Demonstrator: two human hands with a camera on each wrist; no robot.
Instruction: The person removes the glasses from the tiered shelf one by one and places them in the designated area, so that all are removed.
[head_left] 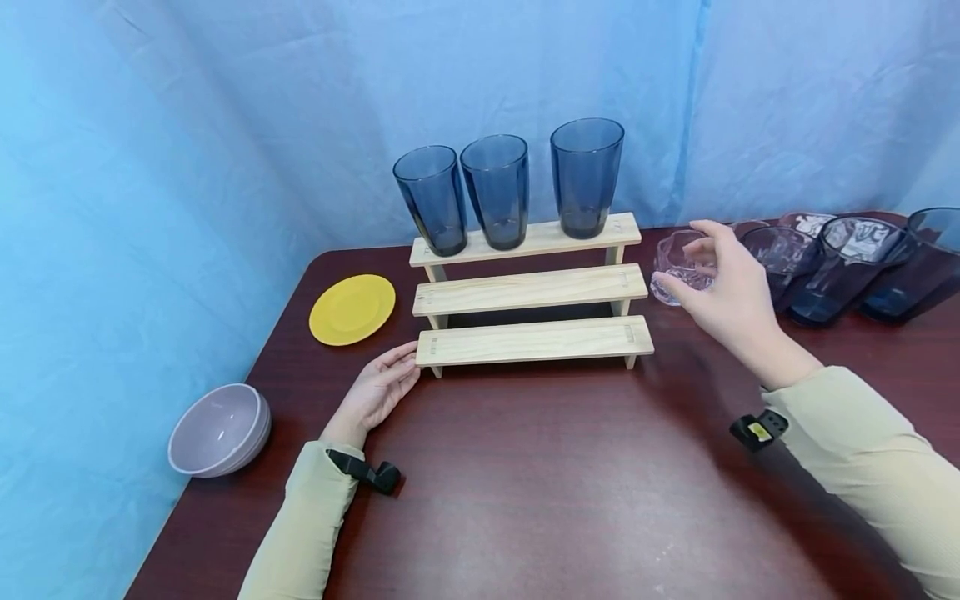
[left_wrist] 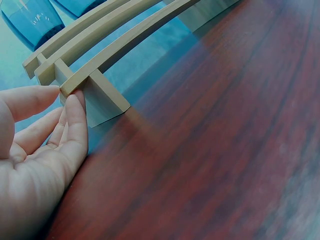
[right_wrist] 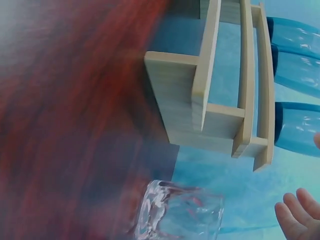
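Observation:
A three-step wooden display rack (head_left: 532, 287) stands on the table with its steps rising toward the back. Three blue-tinted glasses (head_left: 498, 196) stand upright on the top step, two close together on the left and one farther right. My left hand (head_left: 378, 392) pinches the left end of the lowest step, thumb and fingertips on the wood (left_wrist: 75, 86). To the right of the rack, my right hand (head_left: 731, 292) is held up with its fingers apart and nothing in it. A clear glass tumbler (right_wrist: 185, 212) stands behind that hand, partly hidden in the head view.
More dark blue glasses (head_left: 855, 267) and clear glasses crowd the table's right side. A yellow plate (head_left: 352, 309) lies left of the rack, with a pale purple bowl (head_left: 220, 429) nearer the left edge. Blue curtain (head_left: 315, 108) hangs behind the dark red table (head_left: 525, 483).

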